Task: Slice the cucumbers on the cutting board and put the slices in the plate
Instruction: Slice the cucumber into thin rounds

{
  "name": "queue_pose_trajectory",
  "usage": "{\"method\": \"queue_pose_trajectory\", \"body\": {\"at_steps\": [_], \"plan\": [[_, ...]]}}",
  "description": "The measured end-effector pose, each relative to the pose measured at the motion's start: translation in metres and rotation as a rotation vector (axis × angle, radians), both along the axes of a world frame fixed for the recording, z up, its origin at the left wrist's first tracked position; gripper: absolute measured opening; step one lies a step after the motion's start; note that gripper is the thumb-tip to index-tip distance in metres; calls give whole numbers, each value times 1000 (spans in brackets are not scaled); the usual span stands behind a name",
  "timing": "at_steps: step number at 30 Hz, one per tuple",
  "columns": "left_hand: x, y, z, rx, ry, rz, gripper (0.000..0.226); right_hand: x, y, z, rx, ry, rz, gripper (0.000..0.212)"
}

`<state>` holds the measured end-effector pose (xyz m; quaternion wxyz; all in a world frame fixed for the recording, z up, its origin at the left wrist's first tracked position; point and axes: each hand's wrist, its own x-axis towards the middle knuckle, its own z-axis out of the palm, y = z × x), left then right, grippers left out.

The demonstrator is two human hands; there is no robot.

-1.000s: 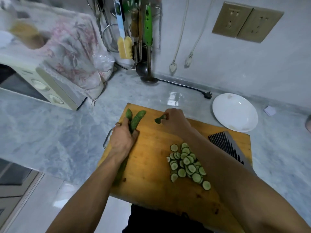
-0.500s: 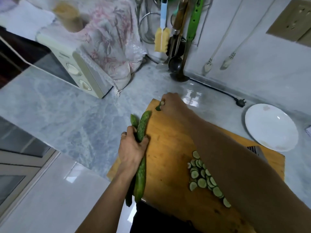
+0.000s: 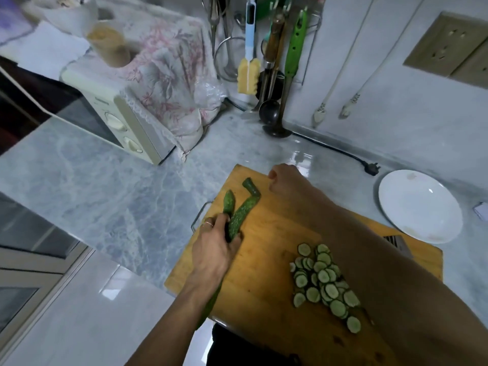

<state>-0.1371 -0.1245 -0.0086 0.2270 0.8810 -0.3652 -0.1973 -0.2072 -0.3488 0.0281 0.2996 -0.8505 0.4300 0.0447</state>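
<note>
On the wooden cutting board [image 3: 266,262], my left hand [image 3: 215,249] grips two long green cucumbers [image 3: 239,217] lying along the board's left edge, their tips pointing away from me. My right hand [image 3: 286,180] hovers over the board's far edge with fingers loosely curled, and I see nothing in it. A small cut-off cucumber end [image 3: 250,186] lies just left of it, by the tip of one cucumber. A pile of several cucumber slices [image 3: 324,282] sits mid-board, beside my right forearm. The white plate [image 3: 420,207] stands on the counter to the right, with no slices in it.
A cleaver [image 3: 394,241] lies at the board's right side, mostly hidden by my right arm. A microwave oven [image 3: 124,128] with a floral cloth stands at the back left. Hanging utensils [image 3: 274,75] and a black power cord [image 3: 343,154] are along the back wall.
My right hand has let go of the cut-off cucumber end, which now lies on the board. My left hand still grips the two cucumbers. The camera view has shifted.
</note>
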Motion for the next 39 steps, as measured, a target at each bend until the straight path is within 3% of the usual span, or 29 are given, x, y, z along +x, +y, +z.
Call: {"method": "queue_pose_trajectory", "body": {"at_steps": [8,12,18,22,28,31,36,39], "plan": [[3,-9,3,138,-142,-276,51,-86,25,-9,32,-20,-97,22],[2,-8,-1,138,-157,-238,51,-89,38,-24,31,-115,-119,16],[-3,-3,-16,4,-164,-18,47,-42,27,-30,14,-141,-43,18],[-4,-7,-24,-20,-183,-9,46,-1,18,-33,24,-51,36,27],[-3,-15,-30,-20,-171,-4,45,41,11,-31,-127,139,186,9],[-3,-16,-30,-5,-161,8,46,39,0,-32,-219,178,227,23],[-5,-17,-23,-9,-144,9,45,17,-11,-35,-39,114,203,33],[-6,-17,-19,-34,-179,-15,44,-5,-7,-35,53,-1,71,40]]}}
